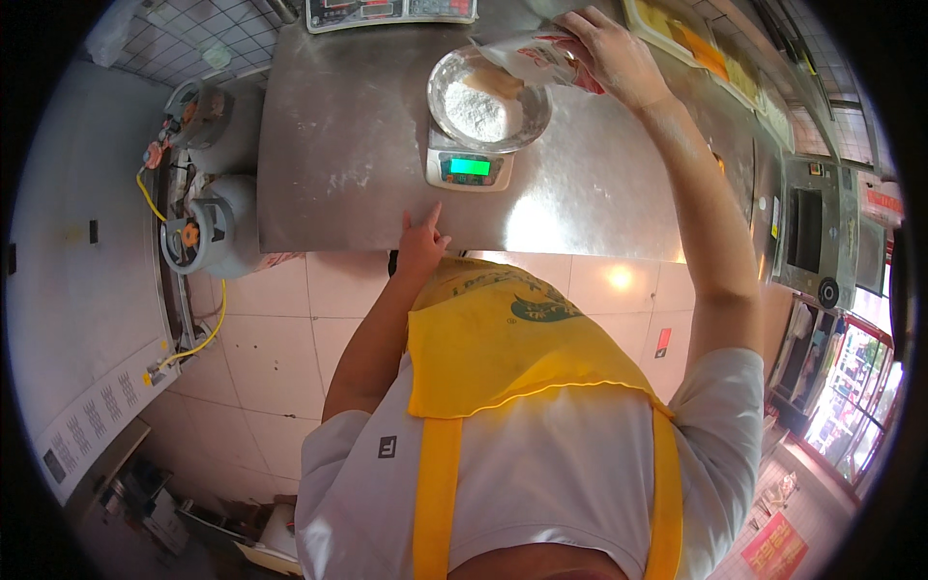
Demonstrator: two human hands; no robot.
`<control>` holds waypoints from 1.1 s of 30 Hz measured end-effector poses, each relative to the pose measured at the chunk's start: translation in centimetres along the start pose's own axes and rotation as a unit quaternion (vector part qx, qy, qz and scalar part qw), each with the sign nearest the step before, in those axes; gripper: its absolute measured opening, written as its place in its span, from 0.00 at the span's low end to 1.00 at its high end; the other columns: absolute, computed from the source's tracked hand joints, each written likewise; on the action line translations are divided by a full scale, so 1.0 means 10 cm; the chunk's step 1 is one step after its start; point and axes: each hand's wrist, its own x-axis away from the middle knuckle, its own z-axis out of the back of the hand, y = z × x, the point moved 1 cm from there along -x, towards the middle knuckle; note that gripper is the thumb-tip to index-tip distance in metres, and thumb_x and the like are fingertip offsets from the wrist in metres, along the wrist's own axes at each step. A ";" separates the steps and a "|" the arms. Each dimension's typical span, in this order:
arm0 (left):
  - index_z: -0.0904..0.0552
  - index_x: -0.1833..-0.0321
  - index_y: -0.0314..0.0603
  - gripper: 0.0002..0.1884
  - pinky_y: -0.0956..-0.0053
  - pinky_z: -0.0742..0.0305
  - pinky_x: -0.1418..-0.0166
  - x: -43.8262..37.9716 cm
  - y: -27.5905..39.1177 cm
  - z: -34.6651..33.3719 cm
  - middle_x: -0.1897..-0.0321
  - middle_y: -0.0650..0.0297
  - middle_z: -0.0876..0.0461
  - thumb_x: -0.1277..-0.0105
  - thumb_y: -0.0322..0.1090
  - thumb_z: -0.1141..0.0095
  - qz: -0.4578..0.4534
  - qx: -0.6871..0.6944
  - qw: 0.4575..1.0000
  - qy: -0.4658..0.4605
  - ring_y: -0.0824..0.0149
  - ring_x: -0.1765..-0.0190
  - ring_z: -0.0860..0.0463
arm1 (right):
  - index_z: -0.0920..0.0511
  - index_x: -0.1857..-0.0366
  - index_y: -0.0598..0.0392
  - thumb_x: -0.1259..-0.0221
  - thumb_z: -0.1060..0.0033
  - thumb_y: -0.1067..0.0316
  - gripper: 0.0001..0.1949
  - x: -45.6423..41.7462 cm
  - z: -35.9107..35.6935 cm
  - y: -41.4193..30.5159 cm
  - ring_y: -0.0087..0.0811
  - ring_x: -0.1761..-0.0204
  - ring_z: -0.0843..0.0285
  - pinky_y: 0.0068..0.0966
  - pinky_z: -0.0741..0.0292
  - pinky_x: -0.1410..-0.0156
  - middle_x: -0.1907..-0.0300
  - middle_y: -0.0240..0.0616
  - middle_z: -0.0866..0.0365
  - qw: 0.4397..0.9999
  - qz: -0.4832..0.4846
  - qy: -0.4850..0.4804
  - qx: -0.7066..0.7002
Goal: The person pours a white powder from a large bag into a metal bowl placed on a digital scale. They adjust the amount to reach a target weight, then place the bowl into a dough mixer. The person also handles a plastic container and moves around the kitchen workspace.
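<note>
My right hand (615,59) grips a printed plastic bag (536,59), tilted with its mouth over the rim of a metal bowl (538,119). White powder (475,112) lies in the bowl, and a patch of tan powder shows beside it near the bag's mouth. Under the bowl stands a small digital kitchen scale (435,172) with a lit green display (470,167). Below the scale, at the table's front edge, my left hand (424,243) holds nothing; its fingers are spread, some pointing towards the scale.
The steel table (341,145) bears white powder smears. A larger scale (391,16) stands at the back, and lidded trays (699,51) line the back right. Gas cylinders (217,225) with a yellow hose (223,312) stand left of the table. An oven-like appliance (815,225) is at the right.
</note>
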 end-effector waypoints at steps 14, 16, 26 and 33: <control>0.36 0.33 0.44 0.35 0.55 0.50 0.28 -0.01 -0.01 -0.01 0.80 0.64 0.21 0.47 0.32 0.39 -0.003 -0.016 1.000 -0.001 0.62 0.73 0.21 | 0.27 0.58 0.51 0.41 0.50 0.49 0.17 -0.22 0.20 -0.21 0.45 0.58 0.23 0.40 0.24 0.58 0.62 0.43 0.27 0.989 0.096 -0.106 0.034; 0.35 0.34 0.44 0.35 0.54 0.50 0.29 -0.02 -0.02 -0.01 0.80 0.65 0.21 0.48 0.32 0.38 0.003 -0.016 1.000 -0.004 0.63 0.72 0.21 | 0.27 0.58 0.52 0.42 0.50 0.49 0.18 -0.25 0.21 -0.23 0.45 0.59 0.23 0.39 0.24 0.58 0.62 0.43 0.27 0.987 0.116 -0.105 0.026; 0.37 0.32 0.45 0.37 0.55 0.51 0.28 -0.05 -0.06 -0.03 0.80 0.64 0.21 0.47 0.34 0.38 0.000 -0.020 1.000 -0.009 0.63 0.73 0.21 | 0.26 0.58 0.50 0.43 0.51 0.60 0.12 -0.31 0.01 -0.20 0.42 0.59 0.22 0.38 0.23 0.60 0.61 0.40 0.27 0.979 0.175 -0.071 0.080; 0.38 0.32 0.46 0.37 0.56 0.53 0.27 -0.04 -0.02 0.01 0.80 0.65 0.21 0.47 0.34 0.39 0.005 -0.017 1.000 -0.020 0.64 0.73 0.21 | 0.26 0.56 0.49 0.42 0.51 0.58 0.13 -0.25 0.11 -0.20 0.41 0.58 0.22 0.37 0.24 0.58 0.61 0.39 0.27 0.983 0.160 -0.065 0.065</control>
